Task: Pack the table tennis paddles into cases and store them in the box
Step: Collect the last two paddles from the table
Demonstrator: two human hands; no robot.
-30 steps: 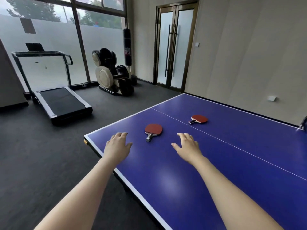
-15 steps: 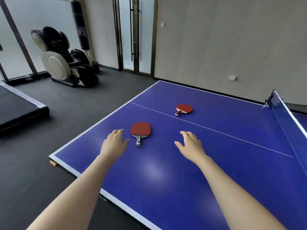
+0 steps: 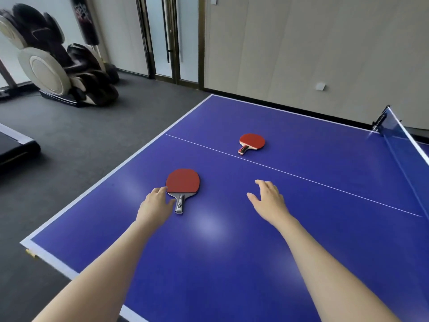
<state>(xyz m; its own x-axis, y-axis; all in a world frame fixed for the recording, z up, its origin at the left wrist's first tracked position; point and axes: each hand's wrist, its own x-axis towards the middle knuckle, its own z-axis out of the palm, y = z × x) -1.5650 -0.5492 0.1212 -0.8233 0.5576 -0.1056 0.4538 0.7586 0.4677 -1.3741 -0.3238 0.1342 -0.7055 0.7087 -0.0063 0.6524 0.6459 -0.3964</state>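
Two red-faced paddles lie flat on the blue table tennis table. The near paddle points its grey handle toward me. My left hand hovers right beside it, fingertips at the blade's left edge and thumb by the handle, fingers relaxed, holding nothing. My right hand is spread open above the table, well to the right of that paddle. The far paddle lies beyond the white centre line, out of both hands' reach. No case or box is in view.
The net and its clamp post stand at the right. Off the table's left edge are a massage chair, a punching bag, a treadmill end and dark carpet. Glass doors and a beige wall are behind.
The view has turned right and dipped toward the table. Both hands have moved forward; my left hand has closed in on the near paddle's edge.
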